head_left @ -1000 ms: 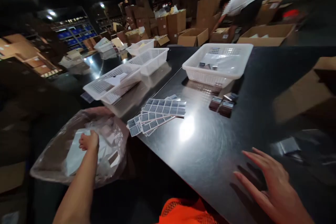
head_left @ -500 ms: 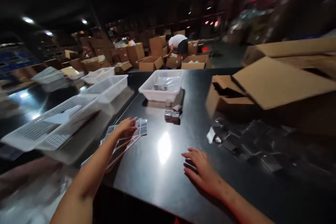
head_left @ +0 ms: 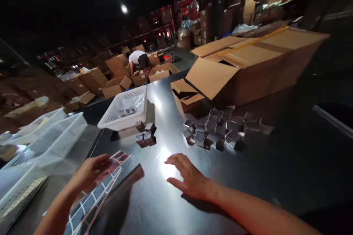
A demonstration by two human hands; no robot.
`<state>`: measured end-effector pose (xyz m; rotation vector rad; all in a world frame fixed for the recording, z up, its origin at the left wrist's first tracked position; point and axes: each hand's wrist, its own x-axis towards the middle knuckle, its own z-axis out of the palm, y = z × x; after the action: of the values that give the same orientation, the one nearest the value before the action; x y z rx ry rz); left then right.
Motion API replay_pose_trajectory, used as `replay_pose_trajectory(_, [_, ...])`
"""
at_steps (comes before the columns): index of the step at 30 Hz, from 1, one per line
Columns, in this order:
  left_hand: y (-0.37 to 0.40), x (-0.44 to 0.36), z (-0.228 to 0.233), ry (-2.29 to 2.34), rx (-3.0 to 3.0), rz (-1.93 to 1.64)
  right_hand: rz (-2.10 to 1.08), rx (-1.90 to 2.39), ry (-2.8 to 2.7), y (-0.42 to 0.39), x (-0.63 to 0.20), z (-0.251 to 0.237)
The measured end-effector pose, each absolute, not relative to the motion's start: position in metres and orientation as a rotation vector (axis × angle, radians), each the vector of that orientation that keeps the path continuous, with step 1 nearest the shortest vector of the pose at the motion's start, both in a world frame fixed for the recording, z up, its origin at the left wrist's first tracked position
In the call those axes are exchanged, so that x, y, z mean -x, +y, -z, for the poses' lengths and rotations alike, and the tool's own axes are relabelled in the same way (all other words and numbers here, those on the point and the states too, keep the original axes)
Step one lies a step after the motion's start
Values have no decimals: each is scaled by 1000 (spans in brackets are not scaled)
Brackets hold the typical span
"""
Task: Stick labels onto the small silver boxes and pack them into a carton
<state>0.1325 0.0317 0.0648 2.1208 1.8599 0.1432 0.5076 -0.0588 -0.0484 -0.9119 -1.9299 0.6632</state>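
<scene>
My left hand (head_left: 95, 170) is closed on the edge of a clear, flat plastic piece (head_left: 119, 157) with grid lines, lifted off the table and tilted. Beneath it lie more clear gridded sheets or trays (head_left: 95, 196) with pale edges; my forearm hides part of them. My right hand (head_left: 187, 176) hovers low over the shiny dark table (head_left: 165, 205), fingers apart and nothing in it. Beyond that hand, several small dark glossy boxes (head_left: 212, 128) are spread out. A smaller group of such boxes (head_left: 146, 137) sits between my hands, farther back.
A white perforated basket (head_left: 121, 123) holding small boxes and clear plastic stands at the back. More white baskets (head_left: 46, 143) line the left. A small open carton (head_left: 187, 95) and a large cardboard box (head_left: 256, 77) stand at right. A person (head_left: 138, 60) bends over cartons behind.
My view has swung right, so the table's contents sit farther left. My left hand has raised the clear plastic piece off the others. My right hand stays open over the table.
</scene>
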Motion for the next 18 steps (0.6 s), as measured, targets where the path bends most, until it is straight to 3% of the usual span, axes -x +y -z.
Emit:
replay_pose_trajectory(3, [10,-189,-78,1388,-2022,59,-890,901,-1681,-60,-508,35])
replay_pose_trajectory(7, [2,-250,-67,1149,-2087,197,-1317,949,-1383,-54,-501,36])
replay_pose_trajectory(18, [-9,-287,8,1492,-2170,-207,-1420,1096,-1258,-52,-489,48])
